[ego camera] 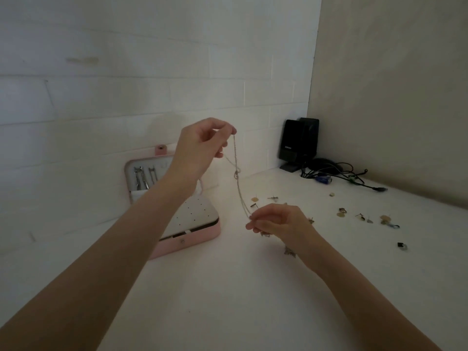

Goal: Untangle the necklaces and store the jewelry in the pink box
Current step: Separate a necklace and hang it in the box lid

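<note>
A thin silver necklace chain (238, 178) with a knot partway down is stretched between my hands. My left hand (200, 145) is raised and pinches the chain's upper end between thumb and fingertips. My right hand (281, 222) is lower, just above the table, and pinches the chain's lower end. The pink box (187, 243) stands open behind my left forearm, its lid propped up with several pieces hanging inside and a white perforated insert in its base. Loose earrings (342, 212) lie scattered on the white table to the right.
Two black speakers (298, 144) stand in the back corner with tangled black cables (339, 173) running from them. A small dark ring (402, 245) lies at the right. A metal piece (290, 251) rests under my right wrist. White walls close the back and right.
</note>
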{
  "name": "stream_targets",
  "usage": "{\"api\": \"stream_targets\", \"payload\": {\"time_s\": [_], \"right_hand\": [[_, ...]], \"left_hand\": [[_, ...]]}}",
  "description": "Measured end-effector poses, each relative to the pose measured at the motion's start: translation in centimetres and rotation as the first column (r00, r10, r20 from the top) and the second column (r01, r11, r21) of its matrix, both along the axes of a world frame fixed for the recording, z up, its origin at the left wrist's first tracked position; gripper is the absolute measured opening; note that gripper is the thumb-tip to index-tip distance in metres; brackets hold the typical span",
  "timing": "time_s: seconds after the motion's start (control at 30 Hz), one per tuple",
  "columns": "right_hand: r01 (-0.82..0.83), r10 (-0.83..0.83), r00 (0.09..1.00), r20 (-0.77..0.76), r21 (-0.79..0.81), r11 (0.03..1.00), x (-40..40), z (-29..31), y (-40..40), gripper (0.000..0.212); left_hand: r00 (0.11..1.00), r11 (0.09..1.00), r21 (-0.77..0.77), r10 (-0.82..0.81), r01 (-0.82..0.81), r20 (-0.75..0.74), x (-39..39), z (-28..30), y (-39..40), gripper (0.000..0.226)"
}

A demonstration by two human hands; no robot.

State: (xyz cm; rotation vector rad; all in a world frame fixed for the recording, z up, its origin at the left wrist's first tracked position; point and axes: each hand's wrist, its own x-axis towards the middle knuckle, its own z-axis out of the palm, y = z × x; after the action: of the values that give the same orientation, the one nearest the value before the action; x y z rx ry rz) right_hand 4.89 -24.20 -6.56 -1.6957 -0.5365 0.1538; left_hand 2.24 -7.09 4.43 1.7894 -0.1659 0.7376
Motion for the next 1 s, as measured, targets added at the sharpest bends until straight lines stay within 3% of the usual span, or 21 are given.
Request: {"api": "stream_targets", "payload": {"time_s": [0.07, 0.13, 0.23, 0.3, 0.4, 0.47, 0.6, 0.7, 1.0], "right_hand": [[0.025, -0.019, 0.996, 0.084, -0.069, 0.997, 0.2, 0.5, 0.2, 0.019], [0.027, -0.019, 0.992, 0.128, -0.061, 0.998, 0.2, 1.5, 0.6, 0.018], [-0.014, 0.008, 0.99, 0.141, 0.042, 0.999, -0.2, 3.5, 1.8, 0.016], [0.002, -0.014, 0.992, 0.122, 0.103, 0.995, -0.3, 4.6, 2.6, 0.014], [0.019, -0.026, 0.994, 0.11, 0.069, 0.997, -0.4, 5.3, 2.8, 0.012], [-0.038, 0.035, 0.998, 0.056, 0.04, 0.999, -0.5, 5.1, 2.5, 0.013], [-0.159, 0.179, 0.976, -0.123, 0.155, 0.975, -0.7, 4.1, 1.5, 0.027], [-0.176, 0.213, 0.962, -0.172, 0.21, 0.962, -0.6, 3.2, 0.9, 0.022], [-0.116, 0.166, 0.968, -0.188, 0.251, 0.961, 0.0, 2.0, -0.1, 0.012]], "left_hand": [[0.996, 0.965, 0.245, 0.091, -0.094, 0.026, 0.1, 0.4, 0.1, 0.016], [0.991, 0.872, 0.474, 0.134, -0.12, 0.004, 0.0, 0.5, -0.1, 0.013], [0.986, 0.746, 0.662, 0.151, -0.07, -0.066, -0.1, 0.3, -0.4, 0.011], [0.986, 0.738, 0.672, 0.149, -0.057, -0.079, -0.2, 0.2, -0.4, 0.011], [0.987, 0.779, 0.623, 0.146, -0.074, -0.065, -0.4, 0.4, 0.0, 0.011], [0.99, 0.807, 0.585, 0.134, -0.08, -0.049, -0.5, 0.6, 0.2, 0.011], [0.991, 0.853, 0.514, 0.128, -0.091, -0.037, -0.7, 0.8, 0.6, 0.012], [0.987, 0.864, 0.491, 0.151, -0.109, -0.047, -0.5, 0.4, 0.6, 0.012], [0.958, 0.845, 0.531, 0.092, 0.069, -0.271, -0.1, -4.7, -0.5, 0.014]]}}
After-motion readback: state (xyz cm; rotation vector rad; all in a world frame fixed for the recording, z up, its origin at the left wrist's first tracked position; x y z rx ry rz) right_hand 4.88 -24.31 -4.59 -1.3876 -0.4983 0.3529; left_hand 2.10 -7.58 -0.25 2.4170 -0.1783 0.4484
